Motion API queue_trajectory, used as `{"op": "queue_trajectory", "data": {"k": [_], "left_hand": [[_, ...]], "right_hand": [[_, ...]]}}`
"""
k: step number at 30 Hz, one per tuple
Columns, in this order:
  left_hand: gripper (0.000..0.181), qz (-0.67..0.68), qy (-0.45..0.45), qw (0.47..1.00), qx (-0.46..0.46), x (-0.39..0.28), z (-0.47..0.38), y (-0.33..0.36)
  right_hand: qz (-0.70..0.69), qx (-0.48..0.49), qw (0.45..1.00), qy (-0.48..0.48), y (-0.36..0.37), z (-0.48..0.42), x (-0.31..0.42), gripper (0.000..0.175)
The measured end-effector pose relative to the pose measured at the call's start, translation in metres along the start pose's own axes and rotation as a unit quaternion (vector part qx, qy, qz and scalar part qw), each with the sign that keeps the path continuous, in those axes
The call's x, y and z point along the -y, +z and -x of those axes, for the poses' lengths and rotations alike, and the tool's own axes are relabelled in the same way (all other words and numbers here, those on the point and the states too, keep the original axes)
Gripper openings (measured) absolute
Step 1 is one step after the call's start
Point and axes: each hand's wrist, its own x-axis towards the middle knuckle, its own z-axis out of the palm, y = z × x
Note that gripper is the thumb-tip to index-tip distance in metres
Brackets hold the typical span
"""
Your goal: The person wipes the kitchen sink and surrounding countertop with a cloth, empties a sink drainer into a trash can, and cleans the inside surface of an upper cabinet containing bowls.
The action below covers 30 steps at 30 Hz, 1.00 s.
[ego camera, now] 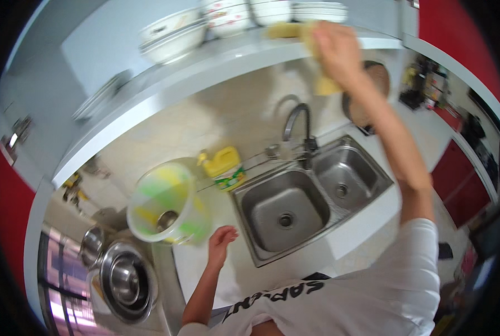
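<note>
My right hand (336, 52) is raised to the front edge of a white cabinet shelf (229, 67), gripping a yellow cloth (327, 86). Part of the cloth hangs below the edge, and a yellow piece (284, 30) lies on the shelf beside the hand. Stacked white bowls (229, 21) and white plates (320, 11) stand close by on that shelf. Lower down, my left hand (222, 243) hovers over the white counter (208, 277), left of the double-bowl stainless steel sink (285, 210). Its fingers are loosely curled, with nothing visible in them.
A translucent bucket (166, 201) with a metal item inside stands beside a yellow pump jug (224, 168). Behind the sink rises a dark gooseneck faucet (306, 126). Metal basins (126, 281) are nested at lower left. A round brown board or pan (376, 90) leans by the wall.
</note>
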Motion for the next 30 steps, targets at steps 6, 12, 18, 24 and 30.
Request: {"op": "queue_trajectory", "data": {"k": [6,12,18,24,30], "left_hand": [[0.016,0.017,0.03,0.999,0.037,-0.019,-0.027,0.066],[0.015,0.035,0.07,0.99,0.118,-0.017,-0.073,0.147],[0.014,0.041,0.026,0.99,0.134,-0.002,-0.089,0.186],[0.014,0.022,-0.01,0.987,0.159,0.007,-0.078,0.211],[0.015,0.002,0.027,0.978,0.207,-0.01,-0.087,0.233]], "right_hand": [[-0.087,-0.052,0.984,-0.145,0.074,-0.028,0.171,0.022],[-0.167,-0.122,0.953,-0.219,0.044,-0.011,0.071,0.027],[0.099,-0.089,0.987,-0.095,-0.049,0.029,-0.181,0.024],[0.117,-0.181,0.976,0.001,-0.046,0.035,-0.192,0.032],[0.001,-0.199,0.978,-0.056,0.021,0.011,0.004,0.025]]}}
